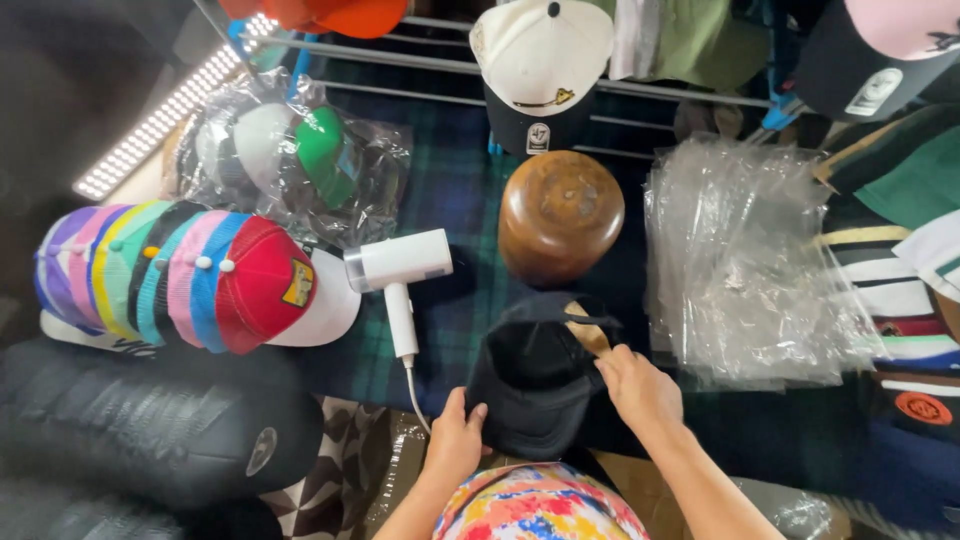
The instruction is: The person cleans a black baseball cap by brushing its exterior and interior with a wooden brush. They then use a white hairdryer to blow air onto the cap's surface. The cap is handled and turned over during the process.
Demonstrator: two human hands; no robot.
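**Black cap**

Cap (pixel 530 385): black fabric, soft crown, lying on dark plaid cloth just below a round wooden block. Opening faces up, tan underside showing at the upper right edge. Held at both sides, left and right.

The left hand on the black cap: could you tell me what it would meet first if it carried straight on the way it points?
Probably the white hair dryer: the left hand points up and slightly left past the black cap, though depth is unclear.

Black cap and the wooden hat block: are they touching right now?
Cannot tell. In the head view the black cap, held by both hands, has its upper edge right below the wooden hat block, but shadow hides any gap or contact.
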